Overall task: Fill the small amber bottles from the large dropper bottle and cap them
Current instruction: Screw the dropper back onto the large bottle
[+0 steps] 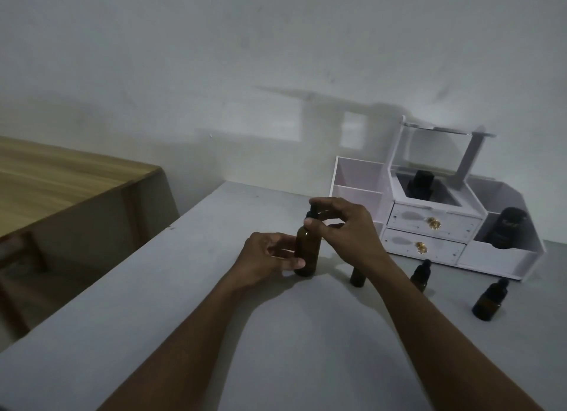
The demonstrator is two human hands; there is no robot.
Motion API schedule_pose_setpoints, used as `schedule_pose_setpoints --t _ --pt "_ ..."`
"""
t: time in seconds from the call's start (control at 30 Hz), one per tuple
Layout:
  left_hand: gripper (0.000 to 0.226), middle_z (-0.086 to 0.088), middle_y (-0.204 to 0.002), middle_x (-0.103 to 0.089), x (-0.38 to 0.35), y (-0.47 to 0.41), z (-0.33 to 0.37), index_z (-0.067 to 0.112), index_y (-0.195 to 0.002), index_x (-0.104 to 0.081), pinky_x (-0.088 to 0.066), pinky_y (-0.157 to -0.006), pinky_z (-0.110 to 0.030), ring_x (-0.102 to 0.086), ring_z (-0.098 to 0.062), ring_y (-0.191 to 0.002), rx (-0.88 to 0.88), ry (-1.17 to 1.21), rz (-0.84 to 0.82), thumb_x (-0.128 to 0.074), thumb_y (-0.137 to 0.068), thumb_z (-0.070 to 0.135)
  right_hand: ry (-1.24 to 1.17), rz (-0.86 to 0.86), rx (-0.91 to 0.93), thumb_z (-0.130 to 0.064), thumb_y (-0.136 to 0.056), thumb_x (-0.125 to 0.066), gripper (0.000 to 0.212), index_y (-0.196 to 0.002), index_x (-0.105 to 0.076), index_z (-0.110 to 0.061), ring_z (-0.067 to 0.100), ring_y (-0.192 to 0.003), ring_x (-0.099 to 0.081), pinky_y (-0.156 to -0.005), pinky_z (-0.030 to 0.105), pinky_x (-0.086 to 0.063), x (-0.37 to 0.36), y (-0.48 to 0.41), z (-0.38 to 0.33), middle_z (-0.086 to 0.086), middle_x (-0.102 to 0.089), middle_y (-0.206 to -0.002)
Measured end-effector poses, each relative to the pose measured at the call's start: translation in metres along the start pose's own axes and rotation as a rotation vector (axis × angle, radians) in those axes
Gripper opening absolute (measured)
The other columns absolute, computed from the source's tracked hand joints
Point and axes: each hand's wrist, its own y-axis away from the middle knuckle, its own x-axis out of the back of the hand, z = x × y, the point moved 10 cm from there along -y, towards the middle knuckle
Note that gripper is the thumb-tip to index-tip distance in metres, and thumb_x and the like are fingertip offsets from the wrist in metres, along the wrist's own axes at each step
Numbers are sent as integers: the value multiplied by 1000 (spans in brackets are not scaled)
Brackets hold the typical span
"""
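The large amber dropper bottle (pixel 306 251) stands upright on the grey table (pixel 276 334). My left hand (pixel 264 257) grips its lower body from the left. My right hand (pixel 343 226) pinches its black dropper cap (pixel 312 215) at the top. Three small amber bottles stand to the right: one (pixel 357 277) partly hidden behind my right wrist, one (pixel 421 275) with a black cap beside my forearm, and one (pixel 490 300) with a black cap farthest right.
A white cosmetic organiser (pixel 429 226) with two drawers and a raised lid stands at the back right against the wall, with dark containers (pixel 506 226) in it. A wooden table (pixel 61 180) lies to the left across a gap.
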Motion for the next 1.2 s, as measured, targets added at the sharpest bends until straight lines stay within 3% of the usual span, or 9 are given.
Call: schedule_pose_setpoints --t 0.13,0.23,0.33,0.47,0.67,1.07,1.2 --pt "45 12 -103 -73 1 0 0 24 -111 -72 -54 -75 -15 -71 -3 -91 -2 33 -3 -87 -69 24 -19 -1 20 -12 -85 -74 38 -118 -69 -28 -11 -92 -66 -73 10 -54 0 0 -1 -20 -70 -97" --pt "49 7 -109 -73 1 -1 -1 20 -115 -71 -55 -85 -24 -71 -9 -96 5 23 1 -87 -69 25 -13 23 26 -21 -81 -80 32 -113 -71 -25 -1 -90 -69 -75 16 -57 1 -1 0 -13 -73 -95" --pt "49 6 -111 -73 1 -1 -1 20 -116 -71 -55 -89 -28 -70 -10 -98 7 20 4 -86 -70 24 -46 28 14 -26 -82 -79 35 -115 -69 -29 -3 -93 -67 -73 11 -55 2 -1 1 -15 -72 -98" --pt "48 7 -108 -74 1 -1 -1 19 -114 -71 -56 -91 -33 -71 -10 -97 4 47 6 -87 -68 22 -93 11 12 -9 -87 -72 33 -114 -70 -27 -10 -92 -67 -71 5 -50 2 -2 2 -20 -70 -97" --pt "47 7 -107 -74 1 -1 -2 20 -113 -72 -55 -92 -36 -71 -10 -96 6 31 9 -87 -68 23 -105 46 2 -20 -80 -80 33 -112 -72 -26 -5 -87 -68 -71 8 -52 5 -3 2 -12 -73 -95" --pt "46 7 -103 -75 1 -1 -2 19 -110 -73 -56 -91 -35 -72 -9 -94 -6 73 -2 -88 -67 18 -140 -20 27 -1 -84 -73 41 -117 -70 -24 -2 -98 -69 -78 10 -53 2 -1 -1 -12 -73 -103" --pt "46 7 -104 -75 1 -2 -3 20 -110 -73 -56 -89 -32 -72 -10 -94 -5 54 10 -88 -67 20 -115 5 34 -7 -82 -77 38 -113 -70 -28 -2 -93 -70 -75 10 -53 2 0 -2 -13 -73 -98"
